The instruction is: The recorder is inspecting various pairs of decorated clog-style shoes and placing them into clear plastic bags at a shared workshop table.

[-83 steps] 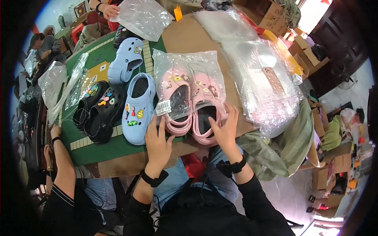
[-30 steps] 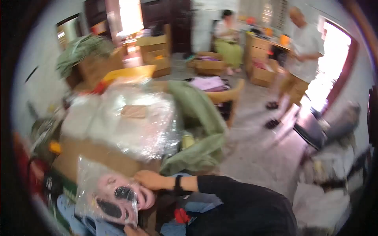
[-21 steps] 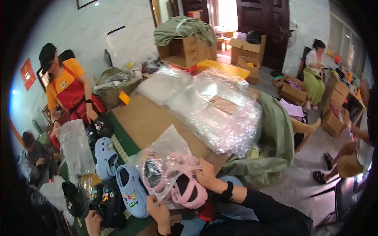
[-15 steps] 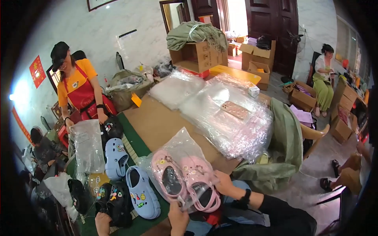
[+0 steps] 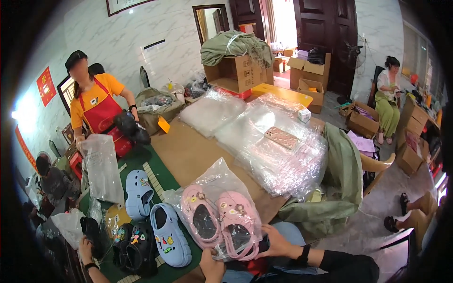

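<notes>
A pair of pink clogs [image 5: 239, 214] with flower charms lies in a clear plastic bag [image 5: 214, 174] at the table's near edge. My left hand [image 5: 212, 266] pinches the bag's lower edge. My right hand [image 5: 273, 241] grips the bag at its lower right, by the heel of the right clog. Left of the bag are two light blue clogs [image 5: 171, 238] with charms. Beside these stand black clogs [image 5: 140, 247] with colourful charms. Another person's hand [image 5: 86, 250], with a dark wristband, reaches a black shoe [image 5: 90, 228] at the lower left.
A co-worker [image 5: 101, 106] in a red apron stands across at the left, holding a clear bag [image 5: 101, 170] and black clogs [image 5: 132, 127]. Stacked clear bags [image 5: 264, 137] with a phone [image 5: 281, 137] on top cover the table's middle. Green fabric [image 5: 342, 174] drapes its right side.
My right hand has slid lower along the bag, and the bagged clogs have turned slightly upright. The co-worker has lifted the black clogs. The other person's hand has moved left from the charmed black clogs.
</notes>
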The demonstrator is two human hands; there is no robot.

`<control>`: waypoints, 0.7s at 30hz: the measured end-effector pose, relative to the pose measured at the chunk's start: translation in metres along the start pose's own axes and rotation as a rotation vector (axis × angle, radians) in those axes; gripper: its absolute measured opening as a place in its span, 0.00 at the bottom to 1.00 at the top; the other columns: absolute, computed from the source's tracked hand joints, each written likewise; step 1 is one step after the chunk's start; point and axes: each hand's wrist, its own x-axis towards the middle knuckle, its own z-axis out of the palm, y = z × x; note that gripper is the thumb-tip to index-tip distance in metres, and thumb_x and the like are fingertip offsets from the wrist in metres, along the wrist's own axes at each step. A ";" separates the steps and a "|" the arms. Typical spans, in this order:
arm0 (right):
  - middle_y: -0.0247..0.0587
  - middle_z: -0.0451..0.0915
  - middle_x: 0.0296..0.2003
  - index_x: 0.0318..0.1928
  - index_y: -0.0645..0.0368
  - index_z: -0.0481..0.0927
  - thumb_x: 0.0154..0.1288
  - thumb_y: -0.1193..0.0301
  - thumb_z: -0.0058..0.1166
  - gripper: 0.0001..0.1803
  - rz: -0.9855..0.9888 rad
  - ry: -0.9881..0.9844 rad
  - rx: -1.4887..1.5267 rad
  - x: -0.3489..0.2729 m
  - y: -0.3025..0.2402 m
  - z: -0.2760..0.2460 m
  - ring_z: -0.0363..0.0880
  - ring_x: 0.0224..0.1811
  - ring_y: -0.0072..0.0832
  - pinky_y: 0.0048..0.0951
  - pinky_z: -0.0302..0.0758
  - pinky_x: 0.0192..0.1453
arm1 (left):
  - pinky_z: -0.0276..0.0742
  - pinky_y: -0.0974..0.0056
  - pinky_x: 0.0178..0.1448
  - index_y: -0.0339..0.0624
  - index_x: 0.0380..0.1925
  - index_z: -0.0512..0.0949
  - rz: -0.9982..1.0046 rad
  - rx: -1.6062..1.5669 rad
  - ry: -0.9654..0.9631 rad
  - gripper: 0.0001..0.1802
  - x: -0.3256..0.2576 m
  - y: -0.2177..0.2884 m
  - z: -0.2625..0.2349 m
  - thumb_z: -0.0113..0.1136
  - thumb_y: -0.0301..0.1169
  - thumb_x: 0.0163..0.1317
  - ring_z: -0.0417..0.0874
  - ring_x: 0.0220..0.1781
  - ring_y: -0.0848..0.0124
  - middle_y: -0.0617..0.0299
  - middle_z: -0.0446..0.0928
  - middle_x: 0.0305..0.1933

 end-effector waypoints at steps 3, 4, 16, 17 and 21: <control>0.61 0.64 0.60 0.62 0.72 0.59 0.35 0.42 0.74 0.62 -0.083 0.010 0.006 0.003 -0.011 0.004 0.63 0.64 0.53 0.45 0.61 0.68 | 0.70 0.53 0.38 0.36 0.32 0.72 -0.046 -0.103 0.095 0.15 0.002 0.003 0.000 0.60 0.38 0.58 0.77 0.34 0.48 0.47 0.75 0.30; 0.61 0.64 0.60 0.62 0.72 0.60 0.35 0.43 0.74 0.61 -0.100 0.039 -0.025 0.004 -0.014 0.005 0.63 0.63 0.53 0.44 0.61 0.67 | 0.70 0.53 0.38 0.36 0.32 0.72 -0.044 -0.103 0.094 0.15 0.001 0.003 0.000 0.60 0.38 0.58 0.77 0.34 0.48 0.47 0.75 0.30; 0.49 0.76 0.44 0.57 0.62 0.70 0.49 0.63 0.68 0.35 0.126 0.427 0.339 0.045 0.003 0.000 0.78 0.45 0.41 0.33 0.74 0.48 | 0.71 0.54 0.40 0.38 0.29 0.69 0.036 0.003 0.096 0.12 -0.004 -0.027 0.006 0.61 0.21 0.45 0.76 0.34 0.48 0.49 0.72 0.30; 0.48 0.76 0.42 0.54 0.62 0.71 0.49 0.63 0.67 0.32 0.111 0.384 0.252 0.049 0.006 -0.003 0.77 0.43 0.42 0.34 0.74 0.47 | 0.70 0.56 0.39 0.37 0.29 0.71 0.023 -0.015 0.104 0.11 -0.004 -0.027 0.007 0.61 0.21 0.46 0.75 0.32 0.50 0.49 0.72 0.29; 0.50 0.77 0.36 0.46 0.60 0.74 0.51 0.66 0.64 0.23 0.137 0.360 0.036 0.062 0.008 -0.003 0.77 0.40 0.47 0.41 0.73 0.43 | 0.71 0.55 0.40 0.36 0.29 0.71 0.033 -0.055 0.108 0.09 -0.006 -0.025 0.007 0.57 0.19 0.46 0.75 0.36 0.49 0.49 0.72 0.31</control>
